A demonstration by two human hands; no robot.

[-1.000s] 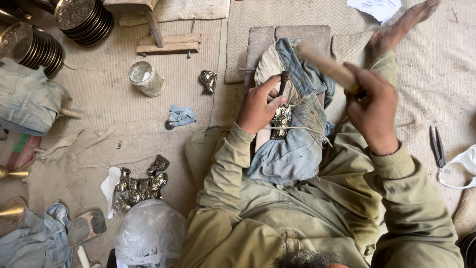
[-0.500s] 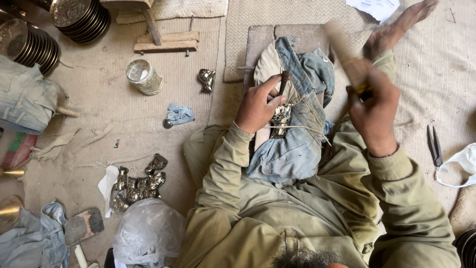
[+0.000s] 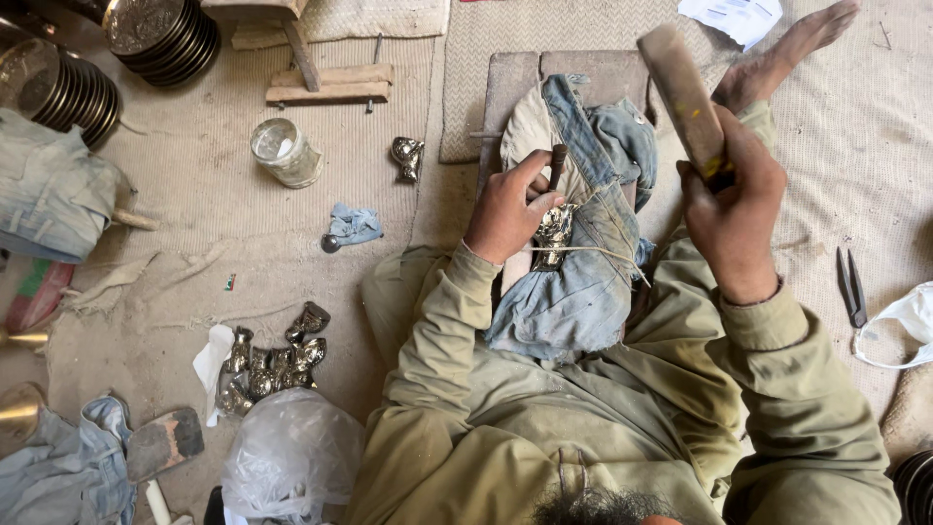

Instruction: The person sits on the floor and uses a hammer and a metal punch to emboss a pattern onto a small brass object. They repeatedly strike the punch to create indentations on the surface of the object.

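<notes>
My left hand (image 3: 507, 209) grips a thin dark punch (image 3: 557, 161) and holds it upright on a small shiny metal piece (image 3: 553, 231). That piece rests on blue denim cloth (image 3: 575, 292) draped over a padded block between my legs, tied down with string. My right hand (image 3: 729, 199) is closed around a wooden mallet (image 3: 682, 92), raised up and to the right of the punch. My bare foot (image 3: 787, 49) stretches out at the upper right.
A heap of shiny metal pieces (image 3: 272, 360) lies on the floor at left, beside a plastic bag (image 3: 292, 457). A glass jar (image 3: 284, 152), one loose metal piece (image 3: 407, 156), stacked metal plates (image 3: 160, 29), wooden blocks (image 3: 330, 83) and shears (image 3: 852, 287) surround me.
My right hand has swung the mallet from a low, slanted position near the punch up to a raised, steeper angle. The left hand has kept the punch in place.
</notes>
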